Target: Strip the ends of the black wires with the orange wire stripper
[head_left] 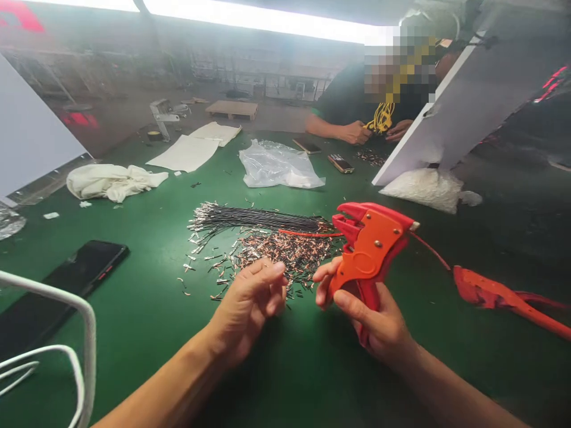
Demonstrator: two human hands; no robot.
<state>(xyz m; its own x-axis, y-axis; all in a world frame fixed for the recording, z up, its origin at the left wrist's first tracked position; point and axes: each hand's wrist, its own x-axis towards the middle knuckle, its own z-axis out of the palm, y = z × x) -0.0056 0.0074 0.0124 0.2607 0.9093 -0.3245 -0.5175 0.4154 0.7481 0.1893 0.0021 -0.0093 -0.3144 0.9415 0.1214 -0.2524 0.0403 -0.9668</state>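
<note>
Wire stripper [368,246] in right hand [379,324] (upright)

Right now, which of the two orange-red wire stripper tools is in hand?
The orange-red pistol-shaped wire stripper held upright in the right hand. The other orange-red stripper lies flat on the green table, further right, untouched.

Green table [134,309], bright ceiling light [250,16]

A factory workshop: a green-matted surface [147,309] carries bundled cut wires [259,219], stripped insulation scraps [285,252] and an orange wire stripper [370,249]; racks stand behind.
</note>
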